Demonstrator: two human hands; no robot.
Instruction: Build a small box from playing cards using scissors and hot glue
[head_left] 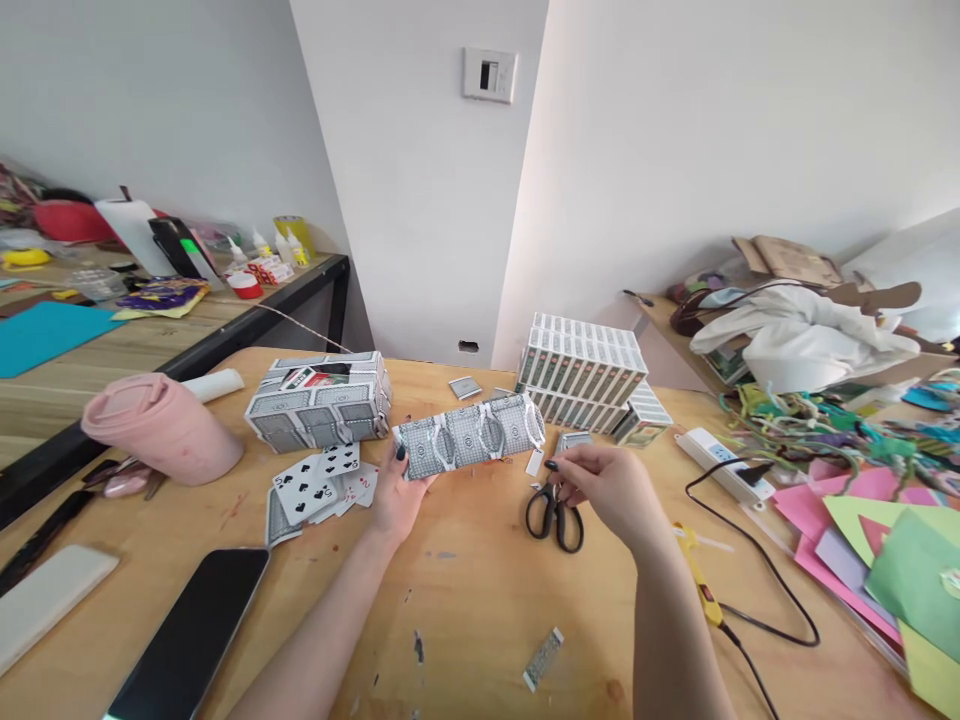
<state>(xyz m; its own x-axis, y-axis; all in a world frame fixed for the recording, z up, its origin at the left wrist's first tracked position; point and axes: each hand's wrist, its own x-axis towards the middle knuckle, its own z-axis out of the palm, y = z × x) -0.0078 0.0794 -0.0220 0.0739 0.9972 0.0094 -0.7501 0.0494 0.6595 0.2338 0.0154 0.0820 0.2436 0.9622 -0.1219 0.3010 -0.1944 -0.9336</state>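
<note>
My left hand (pixel 396 497) grips the near end of a long panel of grey-patterned playing cards (pixel 469 438), tilted above the table, with curved white-edged strips along its face. To its right, my right hand (pixel 606 487) is closed in a pinch over black-handled scissors (pixel 560 522) lying on the table. Whatever sits between those fingertips, if anything, is hidden. A box covered in playing cards (pixel 319 405) stands behind my left hand. Loose playing cards (pixel 306 490) lie fanned out below it, some face up.
Stacked card packs (pixel 585 365) stand at the back. A yellow glue gun (pixel 699 580) with its cord and a power strip (pixel 724 465) lie right, near coloured paper (pixel 900 570). A phone (pixel 195 630) and pink tumbler (pixel 165 430) occupy the left. One card strip (pixel 543 659) lies in front.
</note>
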